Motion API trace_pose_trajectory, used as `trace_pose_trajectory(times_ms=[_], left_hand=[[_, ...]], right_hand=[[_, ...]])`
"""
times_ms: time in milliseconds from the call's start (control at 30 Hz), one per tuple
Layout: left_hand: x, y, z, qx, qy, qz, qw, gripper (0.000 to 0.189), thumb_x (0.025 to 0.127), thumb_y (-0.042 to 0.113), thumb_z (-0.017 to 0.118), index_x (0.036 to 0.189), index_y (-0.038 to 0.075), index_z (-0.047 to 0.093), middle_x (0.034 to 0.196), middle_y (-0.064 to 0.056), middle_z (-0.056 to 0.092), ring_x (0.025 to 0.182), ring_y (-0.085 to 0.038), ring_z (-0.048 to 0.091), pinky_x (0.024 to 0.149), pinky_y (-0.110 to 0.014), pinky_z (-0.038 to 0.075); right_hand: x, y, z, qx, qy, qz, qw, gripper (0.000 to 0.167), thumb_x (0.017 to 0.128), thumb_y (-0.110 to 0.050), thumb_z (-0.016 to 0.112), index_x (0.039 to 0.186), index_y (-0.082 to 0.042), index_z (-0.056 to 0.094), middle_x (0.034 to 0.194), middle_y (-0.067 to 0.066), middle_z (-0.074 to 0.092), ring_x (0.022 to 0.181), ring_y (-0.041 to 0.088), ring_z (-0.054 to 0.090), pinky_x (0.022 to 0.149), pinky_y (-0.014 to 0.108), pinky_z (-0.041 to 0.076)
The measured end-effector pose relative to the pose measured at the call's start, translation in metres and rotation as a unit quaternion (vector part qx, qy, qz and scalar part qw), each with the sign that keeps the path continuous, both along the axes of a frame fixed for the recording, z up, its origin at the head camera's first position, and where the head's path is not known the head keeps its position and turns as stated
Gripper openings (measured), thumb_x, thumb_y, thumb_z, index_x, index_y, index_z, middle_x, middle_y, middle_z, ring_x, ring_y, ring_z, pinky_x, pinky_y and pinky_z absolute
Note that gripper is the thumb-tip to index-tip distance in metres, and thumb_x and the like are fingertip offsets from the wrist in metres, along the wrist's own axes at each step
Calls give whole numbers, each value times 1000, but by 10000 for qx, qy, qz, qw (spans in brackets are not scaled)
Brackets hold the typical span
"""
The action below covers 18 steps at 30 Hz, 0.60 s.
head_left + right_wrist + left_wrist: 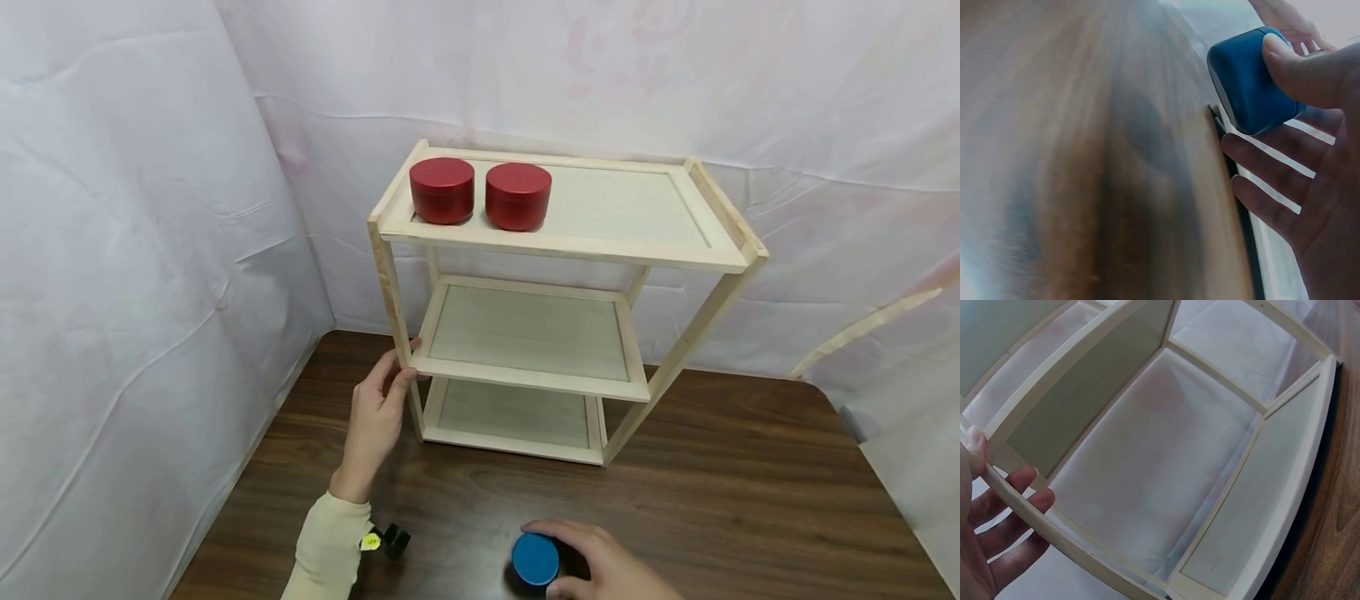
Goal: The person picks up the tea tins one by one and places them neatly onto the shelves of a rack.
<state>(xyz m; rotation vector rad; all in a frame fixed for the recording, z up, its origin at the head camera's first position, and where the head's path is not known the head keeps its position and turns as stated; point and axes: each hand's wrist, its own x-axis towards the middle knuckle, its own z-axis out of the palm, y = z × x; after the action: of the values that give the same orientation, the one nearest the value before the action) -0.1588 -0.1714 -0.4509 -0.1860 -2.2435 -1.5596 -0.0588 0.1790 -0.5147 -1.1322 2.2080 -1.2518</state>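
A three-tier pale wooden shelf [531, 382] stands on the table. Its left front post is gripped by my left hand [375, 417] near the middle tier; in the left wrist view the thumb [977, 445] lies at the tier's corner and the fingers reach around the post. My right hand [603, 567] holds a round blue tin [536, 559] near the table's front. Seen from the right wrist, the thumb presses one side of the blue tin [1247, 81], which appears raised off the tabletop. Two red tins [442, 192] sit side by side on the shelf's top tier, toward the left.
The dark wood-grain table [712, 492] carries the shelf near its back edge. White cloth [150, 208] hangs behind and to the left. A small black device [395, 540] with a yellow tag sits at the left wrist.
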Motion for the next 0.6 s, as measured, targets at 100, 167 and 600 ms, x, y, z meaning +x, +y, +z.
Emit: trace_pose_trajectory(times_ms=[100, 167, 600], left_hand=[[0, 0, 0, -18, 4, 20, 10000, 38, 108, 22, 60, 146, 25, 65, 113, -5, 78, 101, -20, 72, 89, -24, 54], [0, 0, 0, -51, 14, 39, 10000, 38, 108, 22, 61, 146, 25, 65, 114, -6, 78, 102, -24, 73, 89, -25, 54], [1, 1, 2, 34, -24, -40, 10000, 38, 109, 23, 60, 146, 26, 64, 117, -6, 78, 104, -22, 74, 89, -25, 55]], right_hand=[[-2, -1, 12, 220, -183, -232, 9993, 55, 101, -35, 72, 150, -14, 57, 141, 4, 67, 128, 10, 62, 99, 28, 54], [-3, -2, 19, 336, 49, -356, 9988, 54, 101, -37, 71, 149, -18, 57, 141, 0, 67, 128, 12, 63, 100, 31, 55], [-20, 1, 63, 462, 1567, -727, 9839, 57, 98, -35, 76, 151, -26, 56, 143, -8, 65, 128, 14, 64, 102, 37, 55]])
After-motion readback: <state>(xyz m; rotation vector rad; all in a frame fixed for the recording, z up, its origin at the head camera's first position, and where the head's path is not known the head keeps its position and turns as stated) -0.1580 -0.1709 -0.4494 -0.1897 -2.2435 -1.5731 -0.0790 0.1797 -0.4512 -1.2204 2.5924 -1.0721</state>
